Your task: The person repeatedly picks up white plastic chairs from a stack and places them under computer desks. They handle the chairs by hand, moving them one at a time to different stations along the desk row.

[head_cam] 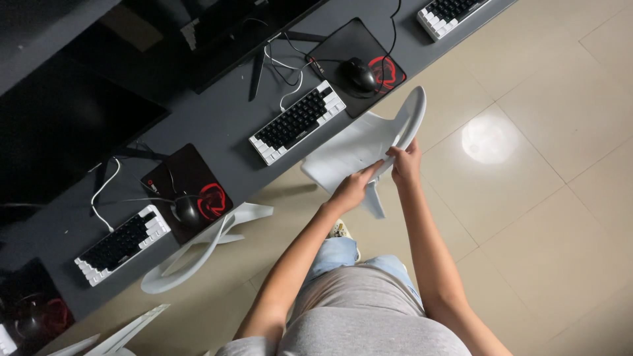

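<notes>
A white plastic chair (359, 145) stands on the tiled floor in front of a long dark desk (217, 125), tilted toward me. My right hand (405, 165) grips the chair's curved backrest near its lower edge. At the seat's near edge, my left hand (354, 188) holds on with its fingers closed. Both arms reach forward from my body at the bottom of the view. A black and white keyboard (297, 122) lies on the desk just beyond the chair.
A second white chair (198, 254) is pushed under the desk at left, another shows at bottom left. Dark monitors (72, 125), mouse pads with black mice (359, 72), cables and more keyboards (119, 244) fill the desk. Beige tile floor (547, 198) stretches right.
</notes>
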